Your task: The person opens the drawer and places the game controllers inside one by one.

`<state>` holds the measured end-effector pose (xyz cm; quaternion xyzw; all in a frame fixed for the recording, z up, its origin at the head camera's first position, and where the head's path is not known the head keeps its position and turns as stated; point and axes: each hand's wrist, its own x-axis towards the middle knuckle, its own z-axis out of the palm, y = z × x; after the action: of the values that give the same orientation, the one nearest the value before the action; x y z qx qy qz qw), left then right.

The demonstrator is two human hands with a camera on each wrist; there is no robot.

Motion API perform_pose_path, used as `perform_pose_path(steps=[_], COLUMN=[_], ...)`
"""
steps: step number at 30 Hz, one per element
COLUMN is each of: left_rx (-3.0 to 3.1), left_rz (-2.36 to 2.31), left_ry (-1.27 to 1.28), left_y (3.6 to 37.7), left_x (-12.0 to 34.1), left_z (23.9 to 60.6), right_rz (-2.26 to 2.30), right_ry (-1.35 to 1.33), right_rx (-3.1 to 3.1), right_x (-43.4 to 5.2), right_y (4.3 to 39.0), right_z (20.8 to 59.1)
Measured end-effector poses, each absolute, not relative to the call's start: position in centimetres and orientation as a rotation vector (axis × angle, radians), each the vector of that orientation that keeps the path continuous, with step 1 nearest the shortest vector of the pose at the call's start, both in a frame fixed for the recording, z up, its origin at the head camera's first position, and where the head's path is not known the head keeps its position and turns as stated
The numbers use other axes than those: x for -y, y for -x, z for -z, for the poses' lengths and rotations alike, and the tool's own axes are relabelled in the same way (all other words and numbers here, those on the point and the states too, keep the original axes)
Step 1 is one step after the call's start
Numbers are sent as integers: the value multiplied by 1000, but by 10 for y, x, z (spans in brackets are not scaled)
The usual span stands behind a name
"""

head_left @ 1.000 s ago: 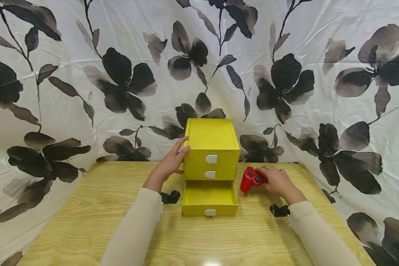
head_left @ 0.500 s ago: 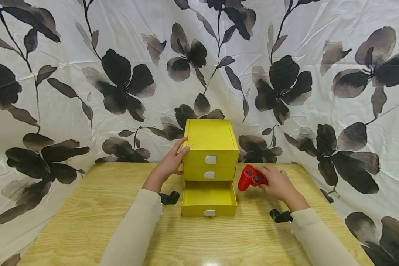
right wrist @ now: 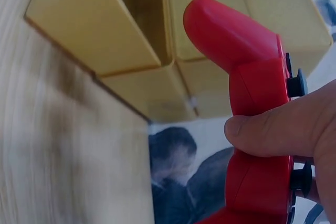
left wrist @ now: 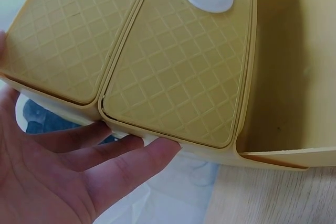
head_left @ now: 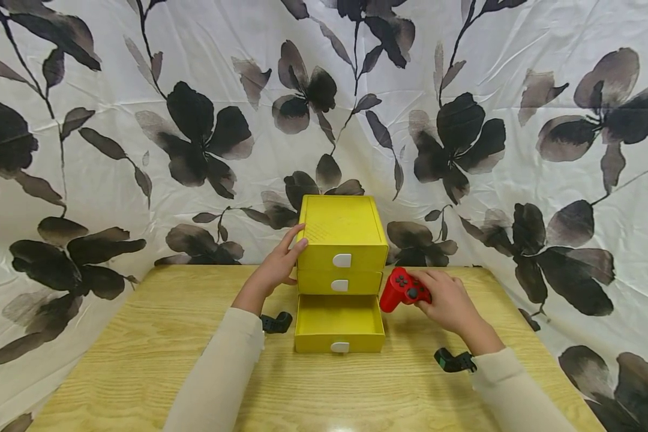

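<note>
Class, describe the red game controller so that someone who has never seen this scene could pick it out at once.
Find the yellow drawer box at the back of the wooden table. Just right of its open bottom drawer, the right hand grips the game controller. It is the only red thing there.

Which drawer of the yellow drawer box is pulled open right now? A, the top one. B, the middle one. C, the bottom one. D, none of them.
C: the bottom drawer of the yellow drawer box stands pulled out toward the person with its inside showing, while the two drawers above it sit flush and closed.
</note>
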<state>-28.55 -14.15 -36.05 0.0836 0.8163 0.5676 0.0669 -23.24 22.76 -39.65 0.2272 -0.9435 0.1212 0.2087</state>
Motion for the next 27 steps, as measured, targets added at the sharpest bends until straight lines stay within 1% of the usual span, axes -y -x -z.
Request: perform_pose_path(steps=[12,27], left_rx=[-2449,-2470], left_rz=[-1728,-1717], left_ry=[-232,-260], left_y=[286,285], left_x=[141,142], left_z=[362,363], right_rz=[-351,-346], right_ry=[-697,-759], right_rx=[2529,2483], right_x=[-206,-173], right_y=[219,214], right_z=[389,387])
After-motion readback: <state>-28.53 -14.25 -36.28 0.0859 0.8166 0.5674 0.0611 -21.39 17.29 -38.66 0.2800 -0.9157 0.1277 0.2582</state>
